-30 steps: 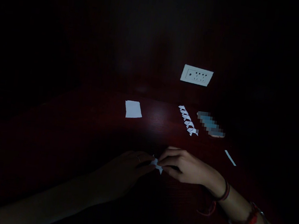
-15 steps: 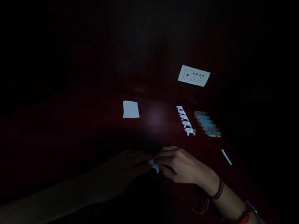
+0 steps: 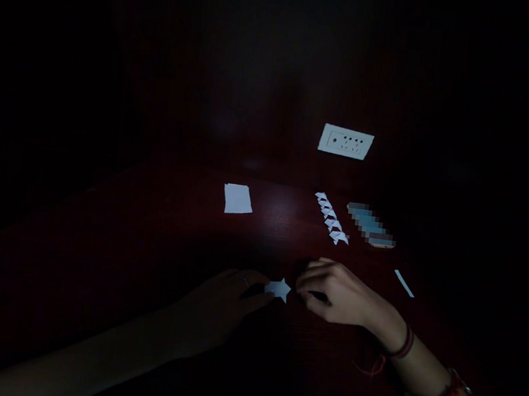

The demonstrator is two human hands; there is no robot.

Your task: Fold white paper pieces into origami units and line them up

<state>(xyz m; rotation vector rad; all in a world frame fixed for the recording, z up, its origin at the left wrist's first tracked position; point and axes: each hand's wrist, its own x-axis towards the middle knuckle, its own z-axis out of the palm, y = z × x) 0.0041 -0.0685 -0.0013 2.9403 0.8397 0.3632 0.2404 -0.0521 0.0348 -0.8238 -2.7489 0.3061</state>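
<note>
Seemingly done: 5 folded pieces (image 3: pixel 332 224) | star (image 3: pixel 279 288) pinched in left fingers (image 3: pixel 257 277); right fingers (image 3: pixel 308 282) beside it, grip unclear | unfolded: sheets (image 3: pixel 238 200)

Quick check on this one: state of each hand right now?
Left hand: closed on the paper star, thumb and fingers at one side.
Right hand: curled, apart from the paper star; whether it pinches anything cannot be told.

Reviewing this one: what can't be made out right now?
All in the head view:
Paper star: left part, covered by the left hand.
Right hand: whether its curled fingers hide anything.
Phone: screen, pixelated.
Right forearm: cut off by bottom edge.
Table: near side, in darkness.
</note>
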